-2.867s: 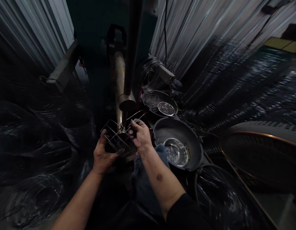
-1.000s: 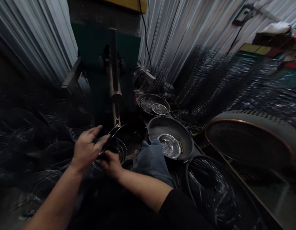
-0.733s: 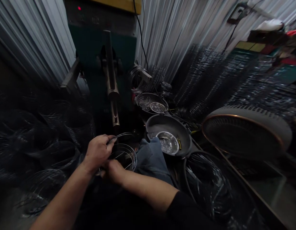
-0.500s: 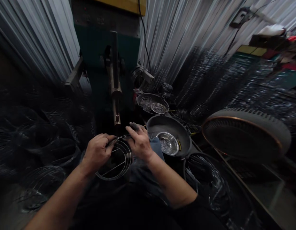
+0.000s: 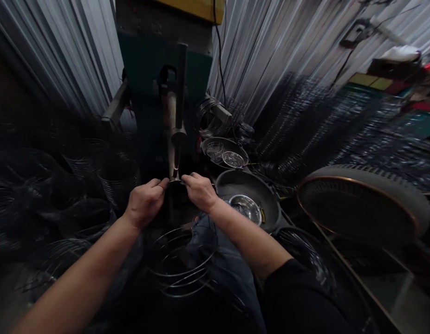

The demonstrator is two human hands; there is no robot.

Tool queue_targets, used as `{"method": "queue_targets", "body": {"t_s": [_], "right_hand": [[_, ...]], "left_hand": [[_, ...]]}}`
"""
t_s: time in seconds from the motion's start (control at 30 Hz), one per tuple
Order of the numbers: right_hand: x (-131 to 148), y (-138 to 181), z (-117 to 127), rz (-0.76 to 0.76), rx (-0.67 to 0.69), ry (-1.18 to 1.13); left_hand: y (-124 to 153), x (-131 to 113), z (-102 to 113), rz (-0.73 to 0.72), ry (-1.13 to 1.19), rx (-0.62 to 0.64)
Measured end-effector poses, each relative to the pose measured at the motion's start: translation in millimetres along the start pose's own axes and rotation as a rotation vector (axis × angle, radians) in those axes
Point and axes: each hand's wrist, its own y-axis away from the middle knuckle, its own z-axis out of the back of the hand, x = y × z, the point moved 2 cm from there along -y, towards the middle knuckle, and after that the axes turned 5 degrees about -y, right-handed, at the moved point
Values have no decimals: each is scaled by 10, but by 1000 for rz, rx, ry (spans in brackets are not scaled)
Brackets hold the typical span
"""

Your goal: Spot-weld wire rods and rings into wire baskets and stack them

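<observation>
Left hand: (image 5: pixel 145 202) clenching, pinching a thin wire (image 5: pixel 175 181) from the left, fingertips at the lower tip of an upright metal rod (image 5: pixel 173 139).
Right hand: (image 5: pixel 200 191) clenching, gripping the same wire from the right; the two hands are nearly touching, with the rod tip between them.
Wire position: held level, just at the rod tip, on the front of a green machine (image 5: pixel 159 60).
Frame: a round wire frame (image 5: pixel 182 264) is sitting below the hands, over the jeans (image 5: pixel 222 264); blurred, and cannot tell if it joins the held wire.
Right side: a dark pan (image 5: pixel 267 204) is holding a steel bowl (image 5: pixel 245 209) of wire pieces; a second pan (image 5: pixel 224 148) is sitting behind it.
Surroundings: wire baskets (image 5: pixel 117 181) are stacking up at left, a round grille (image 5: pixel 361 204) is leaning at right, and a corrugated metal wall (image 5: pixel 270 51) is rising behind.
</observation>
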Motion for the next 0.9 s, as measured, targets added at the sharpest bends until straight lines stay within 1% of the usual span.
{"method": "queue_targets", "body": {"t_s": [0.07,0.17,0.3,0.43,0.67,0.9], "right_hand": [[-31,-54,-60,-19,66,90],[-77,-107,-159,-49,126,166],[-124,-195,-234,-88,139,201],[-161,-330,-228,-102,146,206],[-214,-532,-162,-105,175,171],[-244,-622,-134,-91,224,162]], "left_hand": [[-39,13,-71,6,-14,47],[-96,31,-149,31,30,106],[-185,97,-242,54,98,134],[-304,178,-304,54,132,133],[-500,232,-311,55,151,160],[-587,237,-274,81,151,226]]}}
